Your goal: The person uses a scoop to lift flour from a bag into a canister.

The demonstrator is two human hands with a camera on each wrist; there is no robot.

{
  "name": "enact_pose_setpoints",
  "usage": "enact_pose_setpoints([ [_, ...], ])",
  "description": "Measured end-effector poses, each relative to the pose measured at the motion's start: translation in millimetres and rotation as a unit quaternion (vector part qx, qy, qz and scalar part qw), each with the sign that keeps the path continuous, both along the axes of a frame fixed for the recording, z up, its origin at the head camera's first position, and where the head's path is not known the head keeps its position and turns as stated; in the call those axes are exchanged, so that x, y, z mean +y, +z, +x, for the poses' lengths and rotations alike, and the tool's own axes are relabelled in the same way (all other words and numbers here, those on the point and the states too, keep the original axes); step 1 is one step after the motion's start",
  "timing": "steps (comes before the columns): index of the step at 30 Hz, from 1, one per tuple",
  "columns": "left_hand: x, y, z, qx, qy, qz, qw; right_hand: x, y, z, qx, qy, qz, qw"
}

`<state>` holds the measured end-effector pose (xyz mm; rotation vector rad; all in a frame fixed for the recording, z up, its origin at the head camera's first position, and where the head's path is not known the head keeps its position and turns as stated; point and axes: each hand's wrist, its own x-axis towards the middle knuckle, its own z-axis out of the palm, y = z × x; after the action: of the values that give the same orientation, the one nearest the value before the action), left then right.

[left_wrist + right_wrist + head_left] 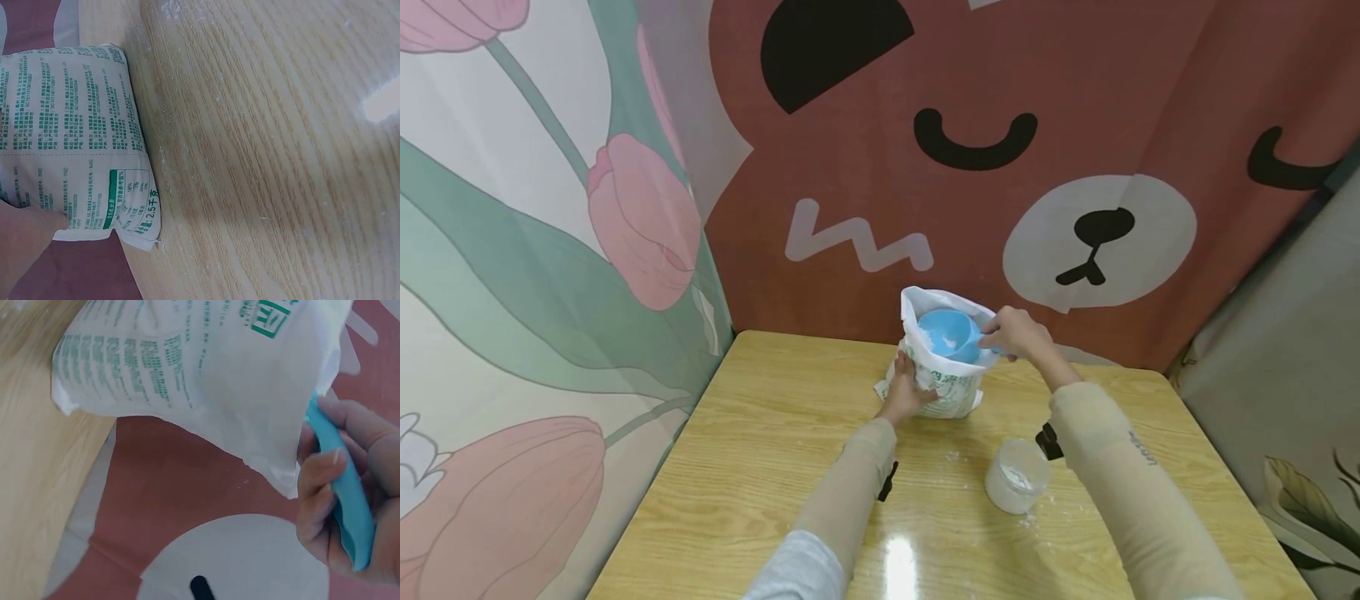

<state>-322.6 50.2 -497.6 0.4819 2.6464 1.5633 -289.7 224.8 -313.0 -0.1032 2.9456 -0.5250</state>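
Observation:
A white bag with green print [951, 392] stands upright at the table's back, its mouth folded open. My left hand [906, 392] holds the bag's lower left side, thumb across the printed front; in the left wrist view that hand [28, 244] shows at the bag's edge. Inside the mouth sits a light blue scoop [947, 333] with some white powder in its bowl. My right hand [1018, 333] grips the scoop's handle over the bag's right rim. The right wrist view shows fingers curled round the blue handle [350, 494], while the bag hides the bowl.
A clear jar [1017, 477] with white powder in it stands on the wooden table [760, 450], in front of the bag and to its right. Powder specks lie around the jar. A printed curtain [850, 167] hangs right behind the table's back edge.

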Motion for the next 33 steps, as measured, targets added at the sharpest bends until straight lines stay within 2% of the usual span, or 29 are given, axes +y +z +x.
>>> enact_pose_setpoints([
  [4, 0, 2.4, 2.3, 0.003, 0.001, 0.002, 1.0, -10, -4.8, 1.0, 0.058, 0.015, 0.089, 0.994],
  [7, -1, 4.2, 3.8, -0.001, -0.001, 0.006, 1.0, -19, -9.8, 1.1, 0.096, 0.034, 0.154, 0.983],
  [11, -1, 5.7, 4.9, -0.007, -0.007, 0.011, 0.9999, -30, -14.1, 1.1, 0.12, 0.052, 0.219, 0.967],
  [15, -1, 5.7, 4.7, -0.013, -0.008, 0.003, 0.9999, -38, -17.5, 0.3, 0.149, 0.086, 0.275, 0.946],
  [21, -1, 4.9, 4.6, -0.013, -0.01, 0.003, 0.9999, -48, -29.0, -1.0, 0.199, 0.158, 0.349, 0.902],
  [23, -1, 4.5, 4.5, -0.012, -0.012, 0.005, 0.9998, -49, -32.5, -1.3, 0.208, 0.171, 0.354, 0.896],
  [26, -2, 3.6, 4.2, -0.007, -0.013, 0.005, 0.9999, -47, -35.6, -2.1, 0.211, 0.172, 0.339, 0.901],
  [30, -2, 3.3, 4.7, -0.001, -0.011, 0.001, 0.9999, -43, -34.6, -2.6, 0.189, 0.155, 0.285, 0.927],
  [33, -2, 3.9, 5.0, -0.001, -0.01, -0.002, 0.9999, -40, -31.3, -3.0, 0.154, 0.138, 0.243, 0.948],
])
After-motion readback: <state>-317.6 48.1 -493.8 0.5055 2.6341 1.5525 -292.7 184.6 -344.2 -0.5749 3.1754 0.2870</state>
